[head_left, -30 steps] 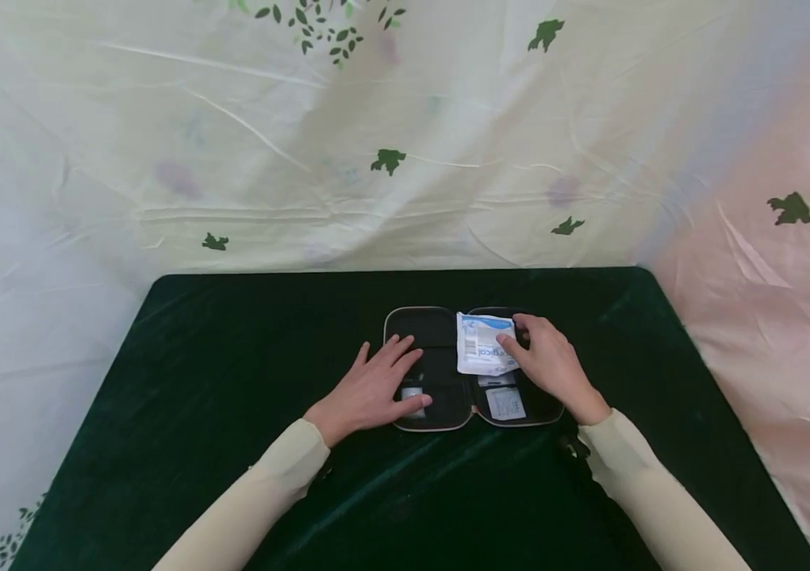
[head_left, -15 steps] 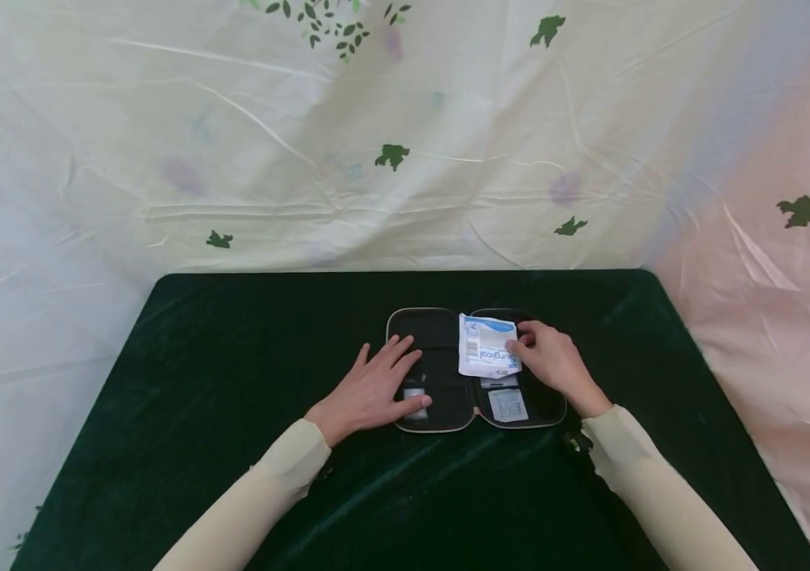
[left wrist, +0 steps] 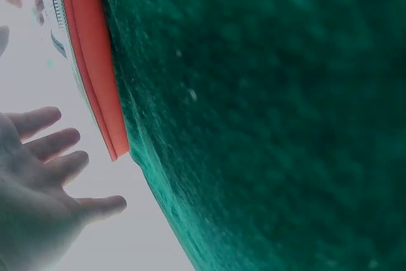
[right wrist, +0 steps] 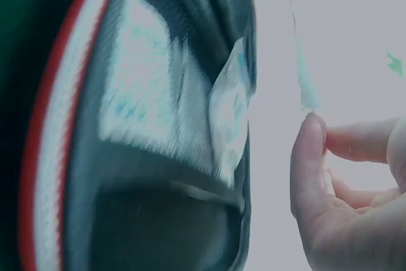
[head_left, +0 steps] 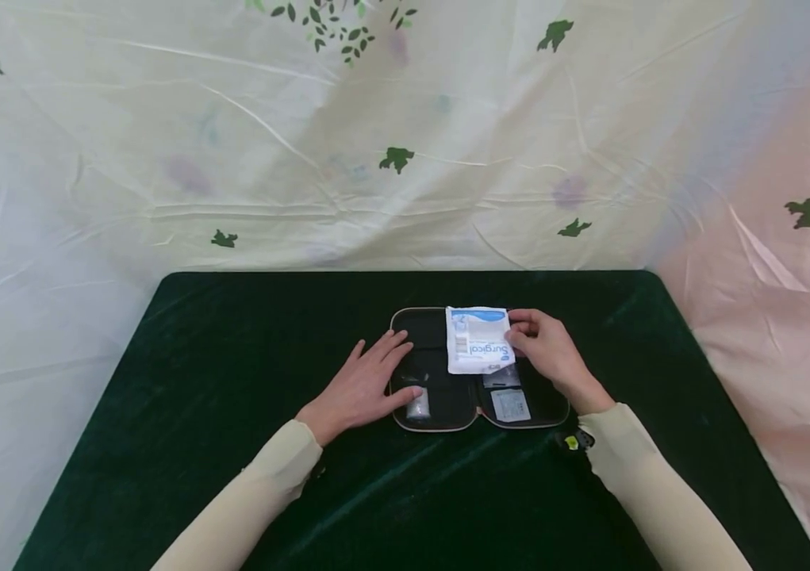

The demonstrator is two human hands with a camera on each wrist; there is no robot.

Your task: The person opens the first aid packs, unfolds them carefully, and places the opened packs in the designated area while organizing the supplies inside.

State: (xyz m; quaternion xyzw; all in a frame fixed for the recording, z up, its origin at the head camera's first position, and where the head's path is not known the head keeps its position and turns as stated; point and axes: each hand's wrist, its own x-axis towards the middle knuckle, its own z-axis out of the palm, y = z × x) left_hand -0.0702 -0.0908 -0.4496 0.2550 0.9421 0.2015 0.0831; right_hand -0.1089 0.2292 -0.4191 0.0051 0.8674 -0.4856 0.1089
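A zip case (head_left: 447, 400) with a black inside lies unfolded on the table. My right hand (head_left: 554, 353) pinches the right edge of a white and blue packet (head_left: 477, 341) printed "Surgical", held over the upper middle of the case. In the right wrist view the packet (right wrist: 305, 77) shows edge-on between thumb and forefinger, apart from the case. My left hand (head_left: 362, 385) reaches over the case's left edge, fingers spread and straight; contact with the case is unclear. In the left wrist view that hand (left wrist: 38, 182) is beside the case's red outer side (left wrist: 95, 61).
A small clear packet (head_left: 418, 404) sits in the left half of the case. In the right half are a white packet (head_left: 510, 405) and another packet (head_left: 500, 376) partly under the held one. Dark green cloth (head_left: 269, 333) covers the table; a patterned curtain (head_left: 347, 198) hangs behind.
The right hand has lifted the Surgical packet up and slightly left, uncovering more of the packet below it. The left hand has drawn back slightly left, showing more of the small clear packet.
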